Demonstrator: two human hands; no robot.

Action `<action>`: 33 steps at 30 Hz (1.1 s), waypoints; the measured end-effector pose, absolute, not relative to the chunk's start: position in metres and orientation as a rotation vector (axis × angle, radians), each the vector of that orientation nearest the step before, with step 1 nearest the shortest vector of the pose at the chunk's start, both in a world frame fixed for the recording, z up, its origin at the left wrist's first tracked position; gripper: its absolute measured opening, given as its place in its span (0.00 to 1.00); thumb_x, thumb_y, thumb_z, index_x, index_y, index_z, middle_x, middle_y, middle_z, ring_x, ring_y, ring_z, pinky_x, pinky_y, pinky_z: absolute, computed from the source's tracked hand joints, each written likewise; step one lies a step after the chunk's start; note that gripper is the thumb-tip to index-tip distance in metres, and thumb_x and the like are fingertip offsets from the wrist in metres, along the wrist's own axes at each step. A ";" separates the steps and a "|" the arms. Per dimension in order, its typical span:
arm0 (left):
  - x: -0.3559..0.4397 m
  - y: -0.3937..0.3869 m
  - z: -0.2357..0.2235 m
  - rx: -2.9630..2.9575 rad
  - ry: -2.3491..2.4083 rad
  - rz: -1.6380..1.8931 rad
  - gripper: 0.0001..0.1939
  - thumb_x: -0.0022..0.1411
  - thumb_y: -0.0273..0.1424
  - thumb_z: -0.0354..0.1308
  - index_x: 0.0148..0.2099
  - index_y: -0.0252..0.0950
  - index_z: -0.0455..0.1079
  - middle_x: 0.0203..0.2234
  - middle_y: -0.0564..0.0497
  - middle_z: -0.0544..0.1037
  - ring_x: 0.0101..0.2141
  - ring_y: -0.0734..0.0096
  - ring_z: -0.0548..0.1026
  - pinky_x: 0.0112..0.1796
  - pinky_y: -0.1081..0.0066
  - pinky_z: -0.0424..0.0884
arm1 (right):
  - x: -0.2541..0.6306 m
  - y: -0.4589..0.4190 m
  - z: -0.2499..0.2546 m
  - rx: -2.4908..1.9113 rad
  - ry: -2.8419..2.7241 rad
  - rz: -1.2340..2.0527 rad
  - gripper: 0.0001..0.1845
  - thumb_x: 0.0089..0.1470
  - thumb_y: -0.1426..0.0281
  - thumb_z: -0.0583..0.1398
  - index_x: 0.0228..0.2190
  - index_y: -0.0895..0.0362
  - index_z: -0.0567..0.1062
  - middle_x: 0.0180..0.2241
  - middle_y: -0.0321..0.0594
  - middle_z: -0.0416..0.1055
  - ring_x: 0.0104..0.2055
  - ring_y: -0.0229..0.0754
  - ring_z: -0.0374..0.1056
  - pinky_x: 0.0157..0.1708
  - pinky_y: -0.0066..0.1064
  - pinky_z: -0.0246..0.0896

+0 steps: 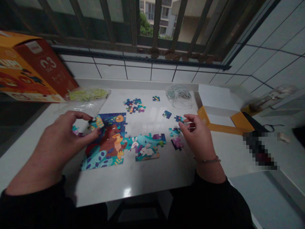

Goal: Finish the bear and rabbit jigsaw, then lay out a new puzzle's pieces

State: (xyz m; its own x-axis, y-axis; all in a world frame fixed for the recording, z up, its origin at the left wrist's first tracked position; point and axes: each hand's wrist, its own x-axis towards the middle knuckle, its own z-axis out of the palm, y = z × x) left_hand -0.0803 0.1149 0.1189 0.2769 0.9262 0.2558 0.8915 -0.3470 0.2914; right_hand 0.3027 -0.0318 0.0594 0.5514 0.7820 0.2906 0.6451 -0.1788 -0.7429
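My left hand (pixel 57 143) pinches a puzzle piece (pixel 96 123) with yellow leaves between thumb and fingers, raised over the left edge of the partly joined jigsaw puzzle (pixel 111 140). A brown bear fills the puzzle's left part, and white rabbits show in the joined section at its right. Fingers of my right hand (pixel 197 130) close on a dark blue puzzle piece (pixel 178 118) right of the puzzle. Beside that hand lie a teal piece (pixel 174 132) and a purple piece (pixel 177 143). Another loose piece (pixel 75 129) is partly hidden behind my left hand.
Several loose pieces (pixel 134 105) cluster behind the puzzle, with single pieces (pixel 156 98) nearby. Plastic bags of pieces (pixel 179 93) lie toward the wall. An orange box (pixel 45 70) stands at left; an open yellow-and-white box (pixel 218 119) sits at right. Barred windows rise behind.
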 end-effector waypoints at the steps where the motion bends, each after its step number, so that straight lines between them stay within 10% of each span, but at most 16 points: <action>1: -0.070 0.106 0.117 2.500 1.587 0.644 0.19 0.67 0.42 0.68 0.54 0.39 0.71 0.46 0.52 0.80 0.34 0.68 0.76 0.43 0.65 0.74 | 0.296 -0.030 0.060 -1.790 -1.154 0.373 0.25 0.65 0.55 0.66 0.56 0.56 0.76 0.45 0.46 0.79 0.37 0.44 0.73 0.39 0.39 0.72; 5: -0.017 0.071 0.096 2.660 0.775 0.951 0.10 0.69 0.33 0.66 0.48 0.42 0.69 0.47 0.47 0.82 0.50 0.57 0.80 0.58 0.55 0.73 | 0.269 -0.030 0.063 -1.447 -1.266 1.021 0.31 0.64 0.54 0.69 0.61 0.53 0.71 0.47 0.44 0.81 0.36 0.41 0.76 0.37 0.35 0.72; 10: 0.033 0.043 0.065 2.537 0.462 0.946 0.12 0.69 0.23 0.62 0.49 0.43 0.67 0.43 0.53 0.80 0.46 0.63 0.80 0.69 0.46 0.66 | 0.255 -0.033 0.065 -1.307 -1.409 1.225 0.30 0.64 0.60 0.72 0.62 0.49 0.71 0.45 0.39 0.83 0.41 0.42 0.79 0.41 0.34 0.73; 18: 0.024 0.051 0.044 2.582 0.772 0.614 0.08 0.70 0.23 0.59 0.49 0.40 0.71 0.46 0.46 0.80 0.50 0.53 0.78 0.53 0.52 0.76 | 0.262 -0.025 0.058 -1.776 -1.639 0.597 0.05 0.67 0.73 0.67 0.44 0.55 0.79 0.31 0.32 0.77 0.33 0.39 0.74 0.37 0.33 0.63; 33: 0.026 0.050 0.039 2.559 1.018 0.477 0.11 0.69 0.30 0.67 0.52 0.38 0.76 0.54 0.41 0.80 0.54 0.47 0.76 0.55 0.50 0.74 | 0.243 -0.022 0.049 -1.784 -1.872 0.504 0.11 0.62 0.69 0.74 0.45 0.54 0.81 0.46 0.43 0.78 0.50 0.48 0.75 0.52 0.41 0.70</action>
State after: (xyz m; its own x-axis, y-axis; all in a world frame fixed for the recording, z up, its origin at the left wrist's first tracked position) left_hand 0.0260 0.0504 0.0390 0.6858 0.7053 0.1796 0.5894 -0.6830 0.4315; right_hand 0.2433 -0.0217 0.0495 -0.0148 0.9946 0.1028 0.8088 0.0723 -0.5836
